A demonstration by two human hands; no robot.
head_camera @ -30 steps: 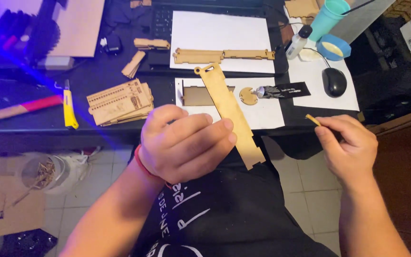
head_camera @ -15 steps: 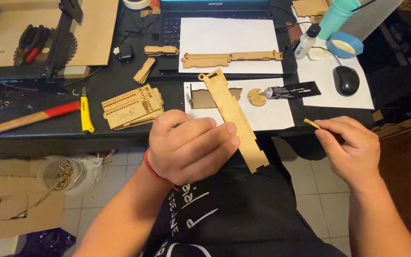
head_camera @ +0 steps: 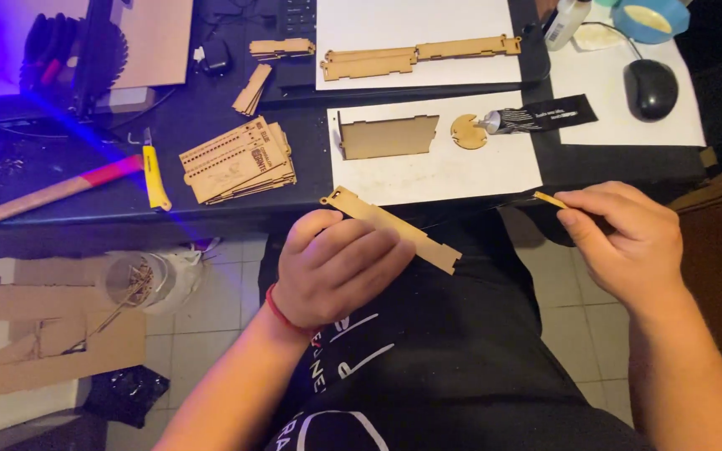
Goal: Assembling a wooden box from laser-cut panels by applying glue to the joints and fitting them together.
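The left hand (head_camera: 336,267) clenched a notched wooden strip (head_camera: 394,227) jutting past its fingers, while the right hand (head_camera: 624,242) pinched a thin stick (head_camera: 550,199) at its fingertips.

one hammer (head_camera: 52,194), one mouse (head_camera: 651,88), two hands (head_camera: 336,267)

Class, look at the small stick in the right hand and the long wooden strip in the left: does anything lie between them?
Nothing visible does. The small stick pinched in the right hand and the wooden strip held by the left hand are apart, with only the dark apron below the gap.
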